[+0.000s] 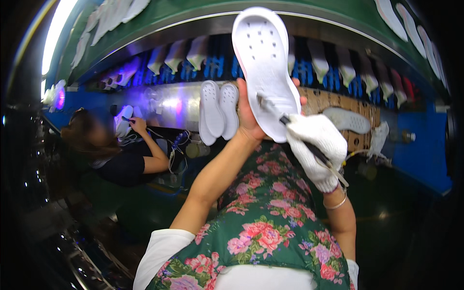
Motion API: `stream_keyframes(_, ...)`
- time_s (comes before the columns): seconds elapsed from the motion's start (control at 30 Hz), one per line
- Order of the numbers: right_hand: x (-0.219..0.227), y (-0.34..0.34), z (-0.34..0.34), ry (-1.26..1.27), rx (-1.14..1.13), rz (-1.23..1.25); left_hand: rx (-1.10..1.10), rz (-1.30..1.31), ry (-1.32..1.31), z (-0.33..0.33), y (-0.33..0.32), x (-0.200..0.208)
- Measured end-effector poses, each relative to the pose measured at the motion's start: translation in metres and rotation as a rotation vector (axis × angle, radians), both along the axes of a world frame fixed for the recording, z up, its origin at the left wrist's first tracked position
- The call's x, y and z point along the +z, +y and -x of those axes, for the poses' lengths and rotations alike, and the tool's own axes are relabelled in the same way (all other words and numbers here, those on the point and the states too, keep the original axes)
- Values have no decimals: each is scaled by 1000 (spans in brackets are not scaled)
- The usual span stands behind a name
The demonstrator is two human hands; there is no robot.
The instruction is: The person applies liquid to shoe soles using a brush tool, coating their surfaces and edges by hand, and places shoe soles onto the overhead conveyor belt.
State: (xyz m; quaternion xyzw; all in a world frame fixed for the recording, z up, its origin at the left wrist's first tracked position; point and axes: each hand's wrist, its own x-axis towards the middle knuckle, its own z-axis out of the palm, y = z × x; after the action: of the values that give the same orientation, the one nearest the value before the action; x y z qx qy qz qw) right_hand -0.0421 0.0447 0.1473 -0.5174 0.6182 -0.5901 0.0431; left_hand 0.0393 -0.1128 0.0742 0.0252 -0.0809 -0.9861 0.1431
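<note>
White rubber is filling the middle of the view: the person is holding a sole (265, 67) up at chest height, tread side toward the camera, toe pointing up toward the green conveyor hood (193, 19). The left hand (251, 118) is gripping the sole at its heel end, fingers wrapping behind and thumb showing at the right edge, the bare forearm rising steeply from the lower left. The right hand (316, 147), in a white knit glove, is closing around a thin brush (295, 130) held like a pen, its tip touching the sole near the heel. The wrist is bending inward and a bangle is sitting just below the glove cuff. Judging from this, the person is working the brush over the sole's surface, and the stroke appears to be at the lower part; the next move would likely call for a steady left grip and a light drag of the tip along the tread, keeping the sole tilted toward the light. Two more white soles (217, 113) are hanging just left of the held one, and a grey sole (348, 120) is lying to the right on a brown board (333, 101). At the far left another person (121, 154) is bending over similar work.
</note>
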Motion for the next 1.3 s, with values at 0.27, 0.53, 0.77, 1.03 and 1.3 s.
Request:
stream_keyframes(0.27,-18,12,2,-233,155,-11,-112,55,122,3,-4,-11)
stream_keyframes(0.53,-17,22,-6,-296,297,-34,-324,88,251,6,-17,-11)
stream_keyframes(0.77,-21,29,-18,230,171,-61,-444,166,168,18,-28,-12)
stream_keyframes(1.03,-18,36,-10,215,95,-81,-436,225,-176,14,-18,16)
stream_keyframes(1.3,-19,32,-9,-326,113,-147,-493,213,61,17,-33,-3)
